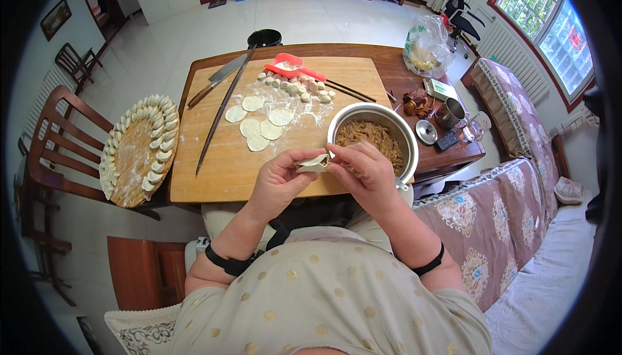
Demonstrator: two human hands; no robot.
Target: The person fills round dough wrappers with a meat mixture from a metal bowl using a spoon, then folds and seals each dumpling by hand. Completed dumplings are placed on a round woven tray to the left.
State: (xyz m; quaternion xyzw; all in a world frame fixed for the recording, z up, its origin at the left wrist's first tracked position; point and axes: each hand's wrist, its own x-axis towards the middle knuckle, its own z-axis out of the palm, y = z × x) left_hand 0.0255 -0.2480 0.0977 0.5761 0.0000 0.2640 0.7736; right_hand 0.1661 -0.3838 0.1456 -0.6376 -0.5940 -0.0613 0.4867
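Observation:
Between my two hands is a dumpling (pixel 313 163), a dough wrapper folded over with its right end still gaping and some filling showing there. My left hand (pixel 282 175) grips it from the left, while the fingertips of my right hand (pixel 364 168) pinch its right end. Just behind my right hand stands a metal bowl (pixel 334 126) of minced filling (pixel 371 136). Several round dough wrappers (pixel 271 130) lie on the floured wooden board (pixel 209 160). Past them are small cut dough pieces (pixel 294 88) and a red scoop (pixel 311 71) holding flour.
A cleaver (pixel 228 68) and a long thin rolling pin (pixel 224 107) lie on the board's left. Dark chopsticks (pixel 350 90) rest behind the bowl. A round tray (pixel 136 160) of dumplings sits on a chair (pixel 63 141). At right are a metal mug (pixel 449 113), a remote (pixel 447 140) and a plastic bag (pixel 427 46).

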